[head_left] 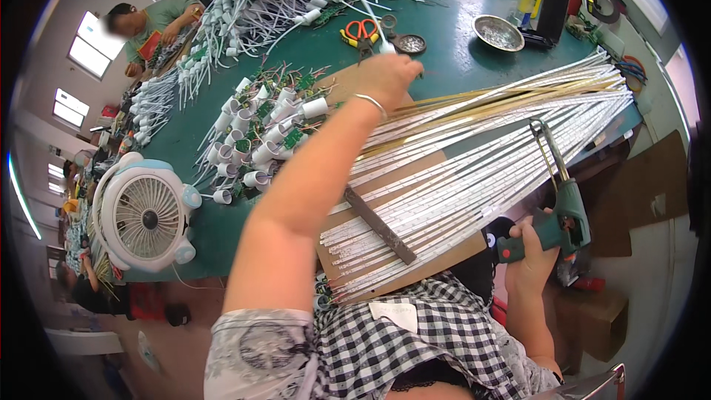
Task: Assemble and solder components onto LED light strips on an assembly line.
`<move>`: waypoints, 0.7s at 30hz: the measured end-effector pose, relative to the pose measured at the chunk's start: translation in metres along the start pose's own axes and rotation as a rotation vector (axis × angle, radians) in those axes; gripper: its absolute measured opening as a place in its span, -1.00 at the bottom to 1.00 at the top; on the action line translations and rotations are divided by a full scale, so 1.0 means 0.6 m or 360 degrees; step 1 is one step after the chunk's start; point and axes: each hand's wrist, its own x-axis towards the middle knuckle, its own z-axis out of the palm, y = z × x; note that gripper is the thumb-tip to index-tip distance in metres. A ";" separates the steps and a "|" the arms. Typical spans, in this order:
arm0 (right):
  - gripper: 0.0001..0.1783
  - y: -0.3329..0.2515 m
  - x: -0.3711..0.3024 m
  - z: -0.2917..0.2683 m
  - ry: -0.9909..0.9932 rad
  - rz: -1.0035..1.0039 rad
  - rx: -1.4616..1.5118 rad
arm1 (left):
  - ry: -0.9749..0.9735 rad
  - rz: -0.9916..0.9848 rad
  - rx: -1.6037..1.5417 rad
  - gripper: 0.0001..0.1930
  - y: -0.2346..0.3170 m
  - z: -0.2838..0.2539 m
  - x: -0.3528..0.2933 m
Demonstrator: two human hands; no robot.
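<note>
Nearest, a checked cloth [415, 341] covers the lap, with a small white label [394, 315] on it. The right hand [529, 255] is closed around a green soldering tool [561, 211]. The fan of long white strips [474, 155] lies on a brown board [415, 267] at the green table [459, 59] edge, under a dark bar [379, 225]. Farther, the left hand [389, 78] pinches a small white piece [386, 47], its fingers mostly hidden. Beyond it lie orange scissors [361, 30].

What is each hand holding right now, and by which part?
Right hand grips a green soldering gun by its handle. Left hand pinches a white capped wire near its cap end.
</note>
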 end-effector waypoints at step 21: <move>-0.46 0.004 -0.027 0.033 -0.0131 0.0020 -0.0065 | -0.0809 -0.0462 0.0128 -0.86 -0.063 -0.038 -0.100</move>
